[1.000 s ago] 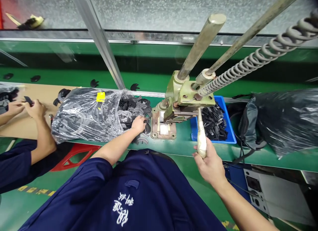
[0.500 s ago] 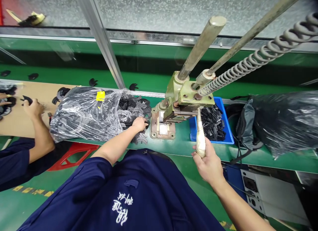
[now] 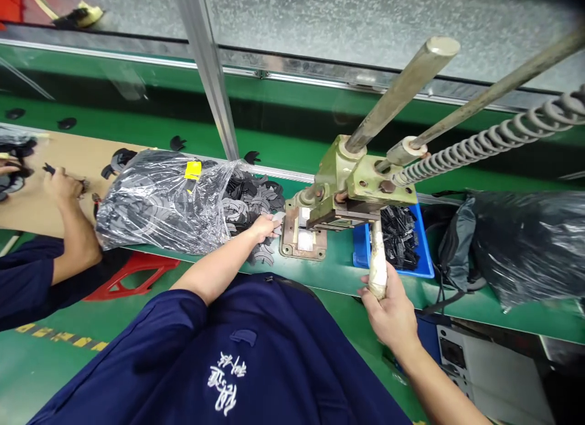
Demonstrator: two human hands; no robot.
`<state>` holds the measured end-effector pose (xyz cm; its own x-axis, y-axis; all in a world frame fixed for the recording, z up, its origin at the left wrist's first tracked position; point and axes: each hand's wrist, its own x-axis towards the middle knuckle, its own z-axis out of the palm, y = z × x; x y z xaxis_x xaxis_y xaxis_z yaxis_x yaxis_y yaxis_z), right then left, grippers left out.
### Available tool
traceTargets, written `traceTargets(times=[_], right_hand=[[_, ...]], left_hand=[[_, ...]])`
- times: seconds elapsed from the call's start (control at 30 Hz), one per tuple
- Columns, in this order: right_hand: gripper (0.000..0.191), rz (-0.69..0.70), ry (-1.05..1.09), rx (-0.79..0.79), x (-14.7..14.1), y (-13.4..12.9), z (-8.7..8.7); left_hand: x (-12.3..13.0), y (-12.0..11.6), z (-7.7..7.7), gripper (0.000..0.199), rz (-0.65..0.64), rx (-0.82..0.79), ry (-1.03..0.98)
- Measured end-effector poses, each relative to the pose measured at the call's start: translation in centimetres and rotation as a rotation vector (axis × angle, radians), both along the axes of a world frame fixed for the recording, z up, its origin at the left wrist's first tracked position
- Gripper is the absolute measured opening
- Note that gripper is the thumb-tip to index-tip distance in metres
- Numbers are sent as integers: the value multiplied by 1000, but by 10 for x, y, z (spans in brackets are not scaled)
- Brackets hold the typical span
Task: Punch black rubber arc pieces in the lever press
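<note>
Between the fingers of my left hand (image 3: 264, 228) is a curved grey foam piece (image 3: 277, 221), held at the left edge of the press base (image 3: 287, 239). Beneath and behind that hand lies a pile of dark grey curved pieces (image 3: 244, 196), spilling from a clear plastic bag (image 3: 159, 208). My right hand (image 3: 392, 309) is wrapped round the pale, tape-wrapped lever handle (image 3: 378, 269) of the green hand press (image 3: 336, 166). A light pad (image 3: 305, 239) sits on the base, under the raised press head. Part of the pad is hidden by the head.
Right of the press stands a blue bin (image 3: 427, 254) of small black parts. Farther right are a dark bag (image 3: 457, 236) and a large black plastic bag (image 3: 525, 242). At the left, a co-worker's hand (image 3: 64, 186) holds a dark piece over a brown board (image 3: 82, 147).
My left hand has lifted a grey foam piece from the pile and brought it slightly right, to the press base. The right hand keeps its grip on the lever; the view has shifted.
</note>
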<state>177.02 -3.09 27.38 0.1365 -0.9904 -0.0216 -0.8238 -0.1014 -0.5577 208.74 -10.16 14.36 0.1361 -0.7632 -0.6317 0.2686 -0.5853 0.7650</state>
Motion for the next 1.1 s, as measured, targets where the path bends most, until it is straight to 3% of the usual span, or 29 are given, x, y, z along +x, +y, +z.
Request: traceTargets(times=[0.2, 0.4, 0.53, 0.83, 1.1], right_hand=[[68, -23, 50, 9, 0, 0, 1], [67, -46, 88, 33, 2, 1, 4], [67, -59, 116, 42, 1, 1, 3], [65, -74, 112, 33, 0, 2, 2], [63, -61, 114, 9, 1, 1, 2]], left_hand=[[-39, -21, -12, 17, 21, -75, -58], [-54, -33, -21, 22, -58, -31, -98], [-58, -36, -20, 24, -106, 10, -108], [-52, -39, -2, 38, -309, 47, -263], [-48, -38, -9, 35, -347, 19, -266]])
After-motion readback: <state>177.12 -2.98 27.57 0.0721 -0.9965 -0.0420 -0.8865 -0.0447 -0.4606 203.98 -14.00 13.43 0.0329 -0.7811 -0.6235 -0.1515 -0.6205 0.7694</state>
